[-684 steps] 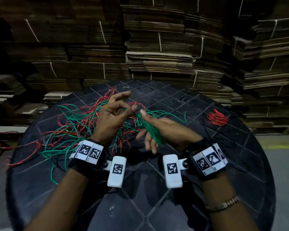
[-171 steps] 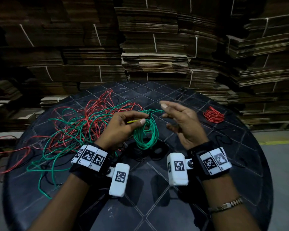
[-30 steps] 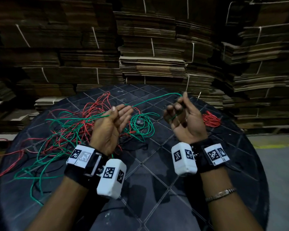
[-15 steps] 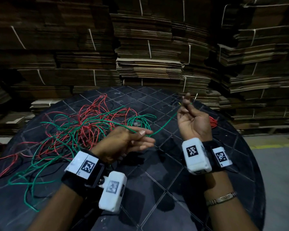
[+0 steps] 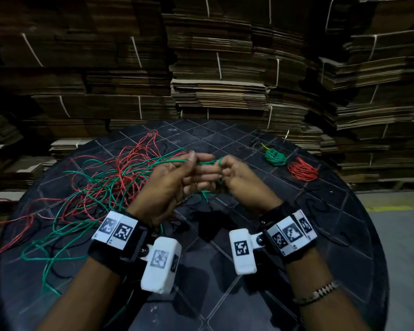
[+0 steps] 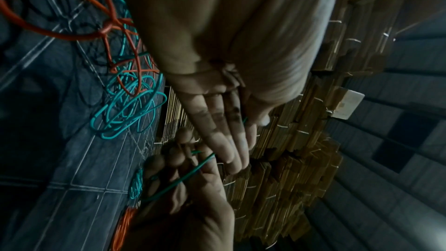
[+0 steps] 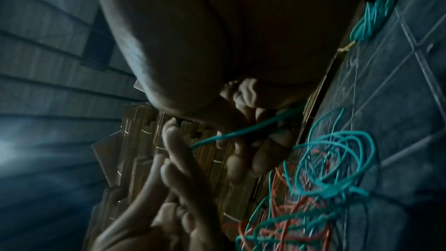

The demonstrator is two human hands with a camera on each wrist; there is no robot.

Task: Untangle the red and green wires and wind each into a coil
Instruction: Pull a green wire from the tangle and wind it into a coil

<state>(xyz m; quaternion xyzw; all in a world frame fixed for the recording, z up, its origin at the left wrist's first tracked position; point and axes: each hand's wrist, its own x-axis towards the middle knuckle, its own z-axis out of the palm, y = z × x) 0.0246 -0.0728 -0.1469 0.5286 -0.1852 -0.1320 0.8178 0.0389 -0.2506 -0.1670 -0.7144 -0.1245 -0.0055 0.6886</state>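
Observation:
A loose tangle of red and green wires (image 5: 110,182) covers the left half of the round dark table (image 5: 249,271). My hands meet above the table's middle. My left hand (image 5: 198,166) pinches a green wire strand (image 5: 207,162) between thumb and nearly straight fingers, as the left wrist view also shows for the left hand (image 6: 243,136). My right hand (image 5: 224,172) has its fingers curled round the same strand (image 7: 253,127). A small wound green coil (image 5: 275,157) and a red coil (image 5: 302,172) lie side by side at the far right.
Tall stacks of flattened cardboard (image 5: 220,91) stand close behind the table. Some red wire (image 5: 7,225) hangs over the table's left edge. A band with white tagged blocks sits on each wrist. Bare tabletop lies in front of my hands.
My right hand has come back from the far right, where the small green coil now lies beside the red coil. Both hands have closed together on one green strand.

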